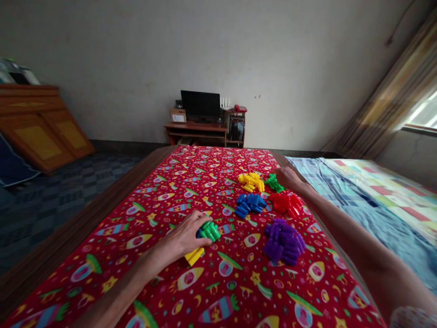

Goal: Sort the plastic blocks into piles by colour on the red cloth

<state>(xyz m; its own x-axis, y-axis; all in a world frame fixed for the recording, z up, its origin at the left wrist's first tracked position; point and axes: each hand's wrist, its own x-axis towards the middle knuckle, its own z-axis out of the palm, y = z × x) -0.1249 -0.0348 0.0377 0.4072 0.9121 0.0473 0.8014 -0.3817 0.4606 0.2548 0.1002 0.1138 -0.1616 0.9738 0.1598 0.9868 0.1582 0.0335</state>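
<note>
Both hands stretch forward over a red rocket-print cloth (218,282). The left hand (180,239) is curled over a clump of green ridged plastic pieces (209,231), gripping it from above, with a blue piece (198,233) showing at the clump's edge. A loose yellow piece (194,256) lies tilted just below, touching the fingers. The right hand (288,178), arm stretched out, sits at the far side, its fingers against a small green pile (273,183); from this angle they seem only lightly curled, though whether they are pinching anything is hard to tell.

Sorted heaps of the same pieces lie between the hands: a yellow pile (251,181) just beside the green one, a blue pile (250,205) nearer in, a red pile (286,204) directly below the right hand, and a purple pile (283,241) closest on the right. The cloth covers a wooden bench (85,218). A bed with a checked blue sheet (344,200) runs alongside on the right, and a low wooden desk (194,127) carrying a dark monitor (200,105) stands against the far wall.
</note>
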